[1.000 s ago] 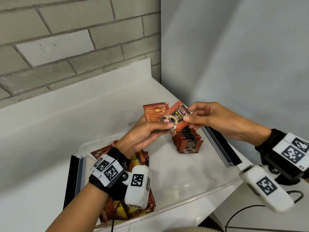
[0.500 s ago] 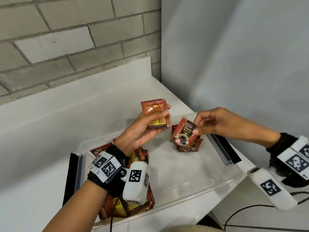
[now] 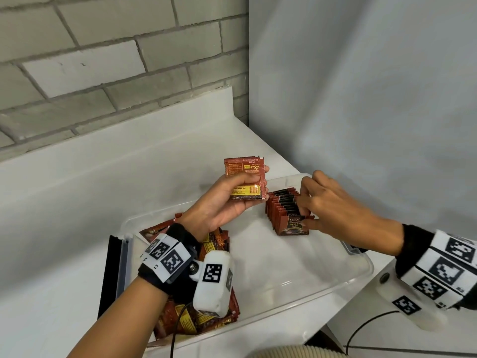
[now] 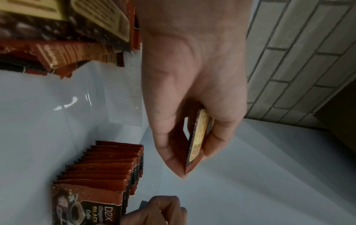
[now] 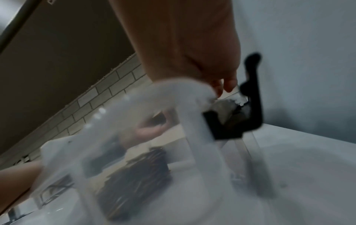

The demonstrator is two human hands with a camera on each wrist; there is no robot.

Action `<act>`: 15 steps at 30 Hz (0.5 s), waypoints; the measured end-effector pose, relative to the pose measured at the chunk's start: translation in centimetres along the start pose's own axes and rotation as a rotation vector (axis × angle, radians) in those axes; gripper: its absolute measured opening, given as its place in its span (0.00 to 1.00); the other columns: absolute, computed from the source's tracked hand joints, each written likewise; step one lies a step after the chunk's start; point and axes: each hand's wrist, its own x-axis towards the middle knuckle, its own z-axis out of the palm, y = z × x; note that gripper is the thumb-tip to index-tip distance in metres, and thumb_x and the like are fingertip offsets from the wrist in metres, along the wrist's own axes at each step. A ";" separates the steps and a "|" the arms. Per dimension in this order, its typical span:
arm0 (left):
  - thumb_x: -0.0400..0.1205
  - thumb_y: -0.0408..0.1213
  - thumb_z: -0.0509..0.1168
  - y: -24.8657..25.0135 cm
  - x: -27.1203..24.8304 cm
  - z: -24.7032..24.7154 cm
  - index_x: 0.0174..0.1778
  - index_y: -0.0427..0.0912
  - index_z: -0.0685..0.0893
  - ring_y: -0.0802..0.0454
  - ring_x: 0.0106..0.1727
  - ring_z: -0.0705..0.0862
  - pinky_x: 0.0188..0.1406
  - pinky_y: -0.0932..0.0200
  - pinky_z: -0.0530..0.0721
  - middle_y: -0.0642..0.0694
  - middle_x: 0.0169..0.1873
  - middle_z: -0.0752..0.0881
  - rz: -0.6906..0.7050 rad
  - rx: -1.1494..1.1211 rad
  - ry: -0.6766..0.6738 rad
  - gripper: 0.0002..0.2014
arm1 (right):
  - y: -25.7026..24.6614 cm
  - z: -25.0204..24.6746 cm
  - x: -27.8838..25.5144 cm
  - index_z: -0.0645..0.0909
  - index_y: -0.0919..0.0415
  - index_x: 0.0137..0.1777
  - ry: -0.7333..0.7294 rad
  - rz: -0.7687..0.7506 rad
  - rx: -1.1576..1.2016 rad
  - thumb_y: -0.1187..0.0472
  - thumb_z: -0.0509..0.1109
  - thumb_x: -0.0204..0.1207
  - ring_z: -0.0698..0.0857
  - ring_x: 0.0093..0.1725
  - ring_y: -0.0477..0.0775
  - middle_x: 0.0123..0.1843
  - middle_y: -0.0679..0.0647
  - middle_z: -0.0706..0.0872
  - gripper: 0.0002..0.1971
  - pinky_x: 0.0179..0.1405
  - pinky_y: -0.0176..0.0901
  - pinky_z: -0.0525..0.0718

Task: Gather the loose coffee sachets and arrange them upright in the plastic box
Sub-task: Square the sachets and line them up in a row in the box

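1. Sachets, small and flat, dark red and brown with a coffee cup picture and the words "D2X BLACK" on the front, are what I see first.
2. My left hand holds a held sachet up above the plastic box, back side to me, with the thumb across it and the fingers behind. That grip is tight on the packet.
3. My right hand is down on the upright row of sachets at the far right of the box. Its fingers are bent over the row and touch the front sachet; I cannot tell if they pinch it.
4. Loose sachets lie in a messy pile at the left end of the box, partly hidden by my left wrist.
5. The box sits on a white worktop. A grey brick wall is behind it.
6. The right wrist view is blurry.
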 end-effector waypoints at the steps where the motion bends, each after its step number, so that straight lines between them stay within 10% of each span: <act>1: 0.73 0.29 0.65 0.0 0.0 0.0 0.57 0.35 0.83 0.53 0.38 0.88 0.41 0.59 0.88 0.45 0.36 0.88 0.000 0.012 -0.005 0.16 | -0.1 -0.1 0.1 0.76 0.56 0.29 -0.010 0.001 -0.013 0.57 0.88 0.47 0.67 0.43 0.53 0.38 0.51 0.76 0.21 0.32 0.49 0.77; 8: 0.70 0.27 0.68 -0.1 -0.1 0.0 0.52 0.39 0.84 0.54 0.40 0.90 0.41 0.61 0.88 0.47 0.37 0.90 0.021 0.103 0.008 0.14 | -0.3 -0.4 0.4 0.75 0.56 0.28 -0.105 0.027 -0.034 0.55 0.90 0.41 0.73 0.42 0.57 0.37 0.52 0.76 0.25 0.30 0.50 0.78; 15: 0.78 0.22 0.65 -0.2 0.0 -0.2 0.50 0.39 0.84 0.52 0.42 0.90 0.44 0.62 0.88 0.46 0.38 0.91 0.014 0.161 0.007 0.10 | -0.4 -0.9 0.5 0.73 0.54 0.40 -0.182 0.078 0.057 0.53 0.78 0.69 0.64 0.52 0.52 0.47 0.47 0.67 0.14 0.47 0.44 0.68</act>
